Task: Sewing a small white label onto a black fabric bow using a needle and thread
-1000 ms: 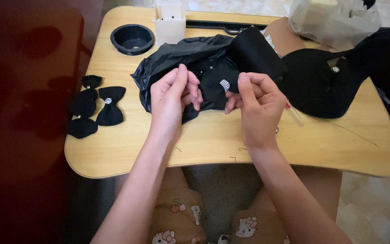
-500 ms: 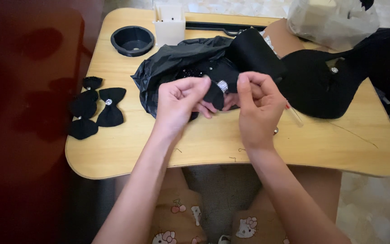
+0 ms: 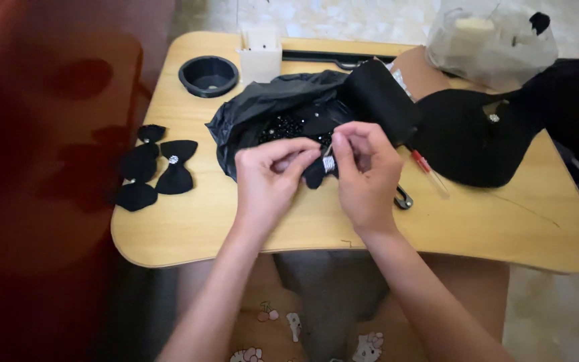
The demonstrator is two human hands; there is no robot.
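Note:
My left hand [image 3: 269, 177] and my right hand [image 3: 363, 171] meet over the middle of a small wooden lap table [image 3: 477, 221]. Between their fingertips they pinch a small black fabric bow [image 3: 316, 173] with a sparkly silver band at its centre. Just behind the hands lies a crumpled black plastic bag [image 3: 263, 110] holding small black beads [image 3: 283, 126]. The bow's far side is hidden by my fingers.
Several finished black bows [image 3: 155, 171] lie at the table's left edge. A round black cup holder [image 3: 208, 75] and a white box [image 3: 259, 57] sit at the back. Black fabric [image 3: 477, 134], a red-tipped pen [image 3: 427, 167], scissors handle [image 3: 403, 198] and a clear bag [image 3: 490, 40] are on the right.
Both hands have drawn closer together on the bow, and the left hand's fingers have curled in to pinch it at the silver centre.

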